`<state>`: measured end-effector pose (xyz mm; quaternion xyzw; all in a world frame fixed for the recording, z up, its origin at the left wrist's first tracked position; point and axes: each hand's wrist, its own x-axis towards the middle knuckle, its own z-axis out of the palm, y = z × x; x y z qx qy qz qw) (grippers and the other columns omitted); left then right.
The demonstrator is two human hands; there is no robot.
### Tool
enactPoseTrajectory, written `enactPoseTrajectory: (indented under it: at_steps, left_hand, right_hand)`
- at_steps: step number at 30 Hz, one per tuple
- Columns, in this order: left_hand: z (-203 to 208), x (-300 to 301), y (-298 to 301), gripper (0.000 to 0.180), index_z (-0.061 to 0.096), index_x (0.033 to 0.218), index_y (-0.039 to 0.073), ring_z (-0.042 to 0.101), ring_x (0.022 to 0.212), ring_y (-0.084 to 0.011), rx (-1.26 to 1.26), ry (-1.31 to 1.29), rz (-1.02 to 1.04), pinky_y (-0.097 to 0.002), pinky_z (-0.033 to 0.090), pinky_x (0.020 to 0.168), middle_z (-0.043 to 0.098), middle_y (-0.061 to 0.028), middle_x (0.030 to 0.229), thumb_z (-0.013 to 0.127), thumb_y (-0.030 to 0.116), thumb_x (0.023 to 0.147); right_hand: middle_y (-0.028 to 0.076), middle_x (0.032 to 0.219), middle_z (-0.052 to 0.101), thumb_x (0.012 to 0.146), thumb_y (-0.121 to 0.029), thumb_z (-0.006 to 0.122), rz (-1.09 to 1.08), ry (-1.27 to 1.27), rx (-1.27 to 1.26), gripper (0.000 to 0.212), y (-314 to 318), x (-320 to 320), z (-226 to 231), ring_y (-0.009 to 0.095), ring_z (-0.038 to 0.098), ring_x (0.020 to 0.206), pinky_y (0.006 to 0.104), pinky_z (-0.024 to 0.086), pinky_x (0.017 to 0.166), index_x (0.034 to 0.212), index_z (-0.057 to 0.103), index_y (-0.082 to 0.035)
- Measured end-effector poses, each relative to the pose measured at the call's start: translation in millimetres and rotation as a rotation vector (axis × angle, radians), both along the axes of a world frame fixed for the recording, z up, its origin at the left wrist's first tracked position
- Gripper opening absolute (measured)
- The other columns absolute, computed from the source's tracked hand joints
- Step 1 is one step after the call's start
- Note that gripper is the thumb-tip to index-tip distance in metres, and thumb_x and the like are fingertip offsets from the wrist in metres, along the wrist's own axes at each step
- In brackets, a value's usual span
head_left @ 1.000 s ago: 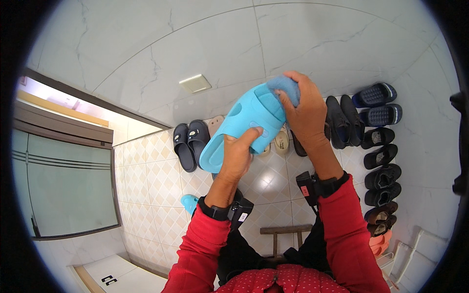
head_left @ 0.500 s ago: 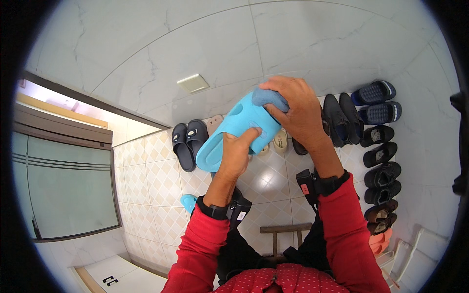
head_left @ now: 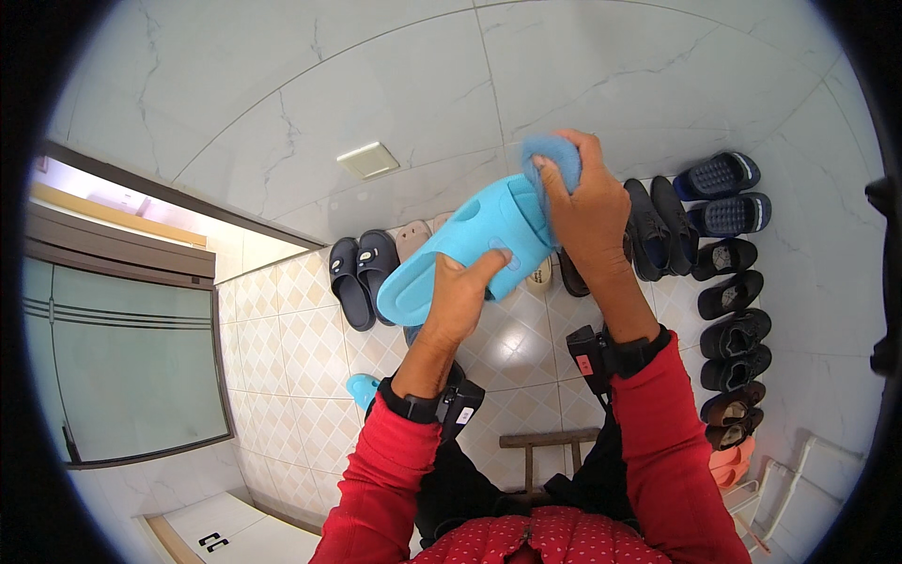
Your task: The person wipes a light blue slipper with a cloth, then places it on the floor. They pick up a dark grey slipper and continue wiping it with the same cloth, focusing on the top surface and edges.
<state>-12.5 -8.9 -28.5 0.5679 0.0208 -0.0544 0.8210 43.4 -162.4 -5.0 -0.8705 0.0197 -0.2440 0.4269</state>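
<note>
A light blue slide slipper (head_left: 479, 230) is held up in front of me, its heel end toward the lower left and its toe end toward the upper right. My left hand (head_left: 460, 291) grips it near the middle, thumb lying over the strap and the other fingers hidden beneath. At the toe end my right hand (head_left: 592, 202) is closed on a blue cloth (head_left: 554, 160), pinched under the thumb. The cloth's lower part hangs against the slipper's toe opening; whether it presses there I cannot tell.
Dark slippers (head_left: 362, 273) stand on the tiled floor (head_left: 310, 357) by the wall. Black shoes (head_left: 662, 226) and several other pairs line the right wall. Another light blue slipper (head_left: 363, 388) lies beside my left forearm. A wooden stool frame (head_left: 550, 440) shows between my legs.
My right hand has moved up and right with the cloth, off the slipper's upper to its toe edge. The slipper has turned slightly, and my left hand keeps its grip.
</note>
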Motion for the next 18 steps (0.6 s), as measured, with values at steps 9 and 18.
enactPoseTrajectory:
  at_steps: [9,18]
  left_hand:
    - [16.2,7.3,8.6,0.039,0.053,0.117,-0.007,0.066,0.094,-0.0299,-0.201,0.089,0.141,-0.0448,0.059,0.081,0.062,-0.0165,0.108,0.060,0.003,0.079]
    - [16.1,5.8,4.0,0.046,0.049,0.124,-0.009,0.064,0.101,-0.0359,-0.281,0.106,0.073,-0.0507,0.058,0.084,0.059,-0.0201,0.117,0.059,0.003,0.081]
  right_hand:
    - [0.015,0.103,0.066,0.084,-0.020,0.070,0.147,-0.202,0.263,0.040,-8.3,4.4,1.6,0.033,0.067,0.090,0.0398,0.053,0.080,0.120,0.055,-0.011]
    - [0.015,0.111,0.063,0.083,-0.018,0.069,0.253,-0.030,0.227,0.040,-3.4,1.0,-1.4,0.031,0.064,0.098,0.0366,0.052,0.084,0.120,0.055,-0.012]
